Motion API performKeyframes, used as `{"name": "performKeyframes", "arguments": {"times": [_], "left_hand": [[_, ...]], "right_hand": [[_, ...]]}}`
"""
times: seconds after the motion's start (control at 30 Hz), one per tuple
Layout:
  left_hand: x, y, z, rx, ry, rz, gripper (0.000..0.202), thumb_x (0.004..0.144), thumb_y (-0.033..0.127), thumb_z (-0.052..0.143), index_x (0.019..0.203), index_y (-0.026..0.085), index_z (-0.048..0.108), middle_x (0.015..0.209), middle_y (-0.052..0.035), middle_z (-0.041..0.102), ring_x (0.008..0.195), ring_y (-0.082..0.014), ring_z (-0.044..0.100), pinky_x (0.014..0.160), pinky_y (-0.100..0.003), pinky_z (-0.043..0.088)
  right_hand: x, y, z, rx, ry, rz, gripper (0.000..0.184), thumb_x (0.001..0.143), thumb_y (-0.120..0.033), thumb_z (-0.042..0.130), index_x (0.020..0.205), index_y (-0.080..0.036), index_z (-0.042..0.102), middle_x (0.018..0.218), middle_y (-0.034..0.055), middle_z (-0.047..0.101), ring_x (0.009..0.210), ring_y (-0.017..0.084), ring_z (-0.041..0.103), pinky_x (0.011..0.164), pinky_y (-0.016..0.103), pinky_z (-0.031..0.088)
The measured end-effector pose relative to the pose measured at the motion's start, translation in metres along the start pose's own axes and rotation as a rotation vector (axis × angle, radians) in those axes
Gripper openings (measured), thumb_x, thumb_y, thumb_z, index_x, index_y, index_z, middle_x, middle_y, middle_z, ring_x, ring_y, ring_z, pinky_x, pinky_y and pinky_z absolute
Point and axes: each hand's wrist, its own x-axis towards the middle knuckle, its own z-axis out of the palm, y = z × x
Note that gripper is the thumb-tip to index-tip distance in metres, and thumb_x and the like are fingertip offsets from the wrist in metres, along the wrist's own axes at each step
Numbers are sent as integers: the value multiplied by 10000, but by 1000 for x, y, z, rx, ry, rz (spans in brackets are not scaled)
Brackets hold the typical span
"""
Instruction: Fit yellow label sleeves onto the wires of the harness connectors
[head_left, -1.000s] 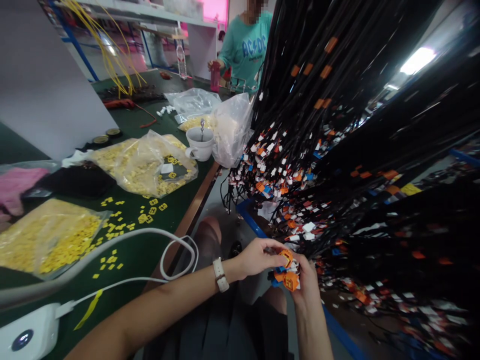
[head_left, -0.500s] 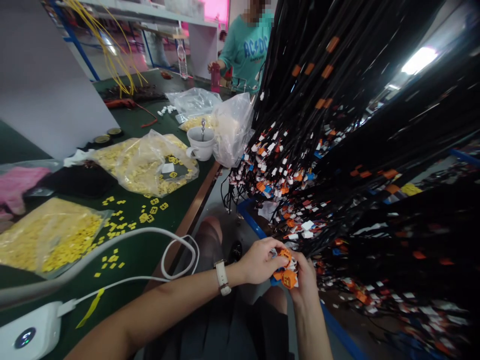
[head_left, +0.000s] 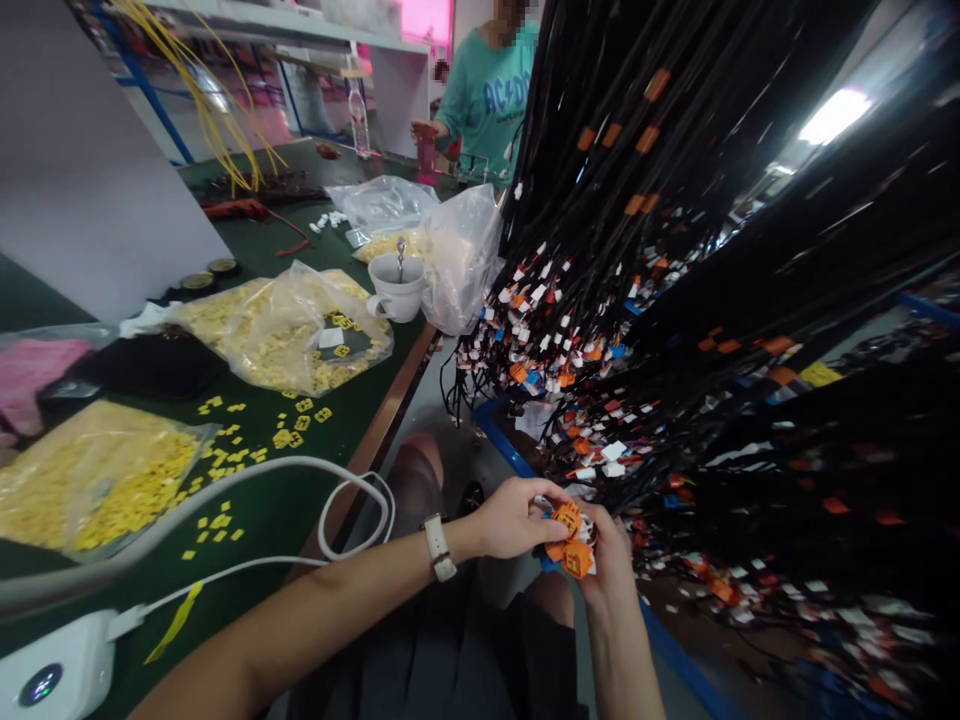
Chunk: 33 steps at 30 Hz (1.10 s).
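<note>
Over my lap, my left hand (head_left: 517, 518) has its thumb and fingers closed on an orange wire connector (head_left: 570, 520). A second orange connector (head_left: 576, 560) with a dark yellow-marked face sits just below it. My right hand (head_left: 609, 560) is wrapped round the same bunch from the right side, its fingers partly hidden behind the connectors. Blue and white connectors show between the two hands. Black cable bundles (head_left: 600, 240) with white, orange and blue ends hang close beyond my hands.
On the green table (head_left: 262, 510) lie bags of small yellow pieces (head_left: 142, 480), loose yellow pieces, a white mug (head_left: 397, 290) and a white device (head_left: 60, 660) with a looping cable. A blue frame edge (head_left: 504, 440) runs below the cables. A person (head_left: 487, 100) stands across the table.
My left thumb has shifted slightly on the upper orange connector, and more of its face shows. Both hands keep their hold; the view has moved a little.
</note>
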Motion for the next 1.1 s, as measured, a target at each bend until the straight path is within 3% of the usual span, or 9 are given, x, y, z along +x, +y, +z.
{"name": "performKeyframes", "arguments": {"times": [0.27, 0.53, 0.63, 0.7, 0.77, 0.87, 1.0, 1.1], "left_hand": [[2, 1, -1, -133, 15, -7, 332, 698, 305, 645, 950, 93, 610, 510, 61, 395, 443, -37, 276, 425, -178, 206], [4, 0, 0, -362, 38, -43, 375, 603, 306, 745, 895, 95, 642, 816, -45, 609, 675, -91, 513, 654, -219, 415], [5, 0, -1, -429, 56, -82, 396, 619, 318, 738, 938, 110, 627, 773, -24, 598, 580, -49, 467, 550, -177, 372], [7, -2, -4, -505, 126, -174, 364, 660, 342, 700, 928, 116, 604, 688, 14, 548, 453, -10, 345, 425, -158, 245], [11, -8, -8, -587, 272, -297, 264, 678, 277, 669, 866, 114, 582, 648, 32, 495, 421, -3, 299, 393, -163, 154], [18, -19, -15, -665, 468, -401, 212, 619, 60, 598, 813, 122, 541, 669, 33, 465, 485, -19, 388, 418, -151, 210], [23, -25, -17, -722, 525, -398, 276, 571, -58, 500, 771, 133, 506, 689, 28, 458, 551, -27, 440, 472, -142, 288], [23, -22, -14, -752, 501, -384, 260, 588, -94, 460, 724, 122, 511, 711, 1, 498, 597, -38, 483, 532, -145, 352]], "right_hand": [[0, 1, 2, -1, -20, -9, 184, 501, -207, 719, 613, -150, 585, 539, -34, 577, 459, 109, 527, 432, 211, 430], [-3, -1, 7, 15, -9, 0, 186, 508, -207, 723, 638, -150, 602, 568, -24, 608, 470, 118, 550, 432, 214, 439], [-1, 0, 6, 20, 4, -21, 178, 516, -187, 719, 642, -149, 600, 573, -29, 615, 475, 113, 556, 440, 207, 442], [2, 1, 3, 11, 17, -29, 178, 519, -180, 722, 642, -145, 598, 582, -26, 625, 483, 114, 565, 456, 206, 451], [6, 3, 0, 5, 29, -23, 197, 514, -183, 728, 663, -137, 609, 610, -12, 647, 503, 122, 581, 480, 211, 468], [9, 4, -3, 25, 52, 6, 223, 500, -191, 735, 680, -130, 619, 623, 0, 660, 507, 131, 588, 484, 225, 480], [11, 5, -6, 41, 76, 25, 217, 486, -186, 738, 658, -136, 615, 596, -7, 650, 486, 131, 577, 457, 226, 471], [13, 6, -9, 37, 51, 54, 189, 492, -199, 730, 624, -124, 617, 592, 11, 650, 493, 134, 583, 471, 228, 480]]}}
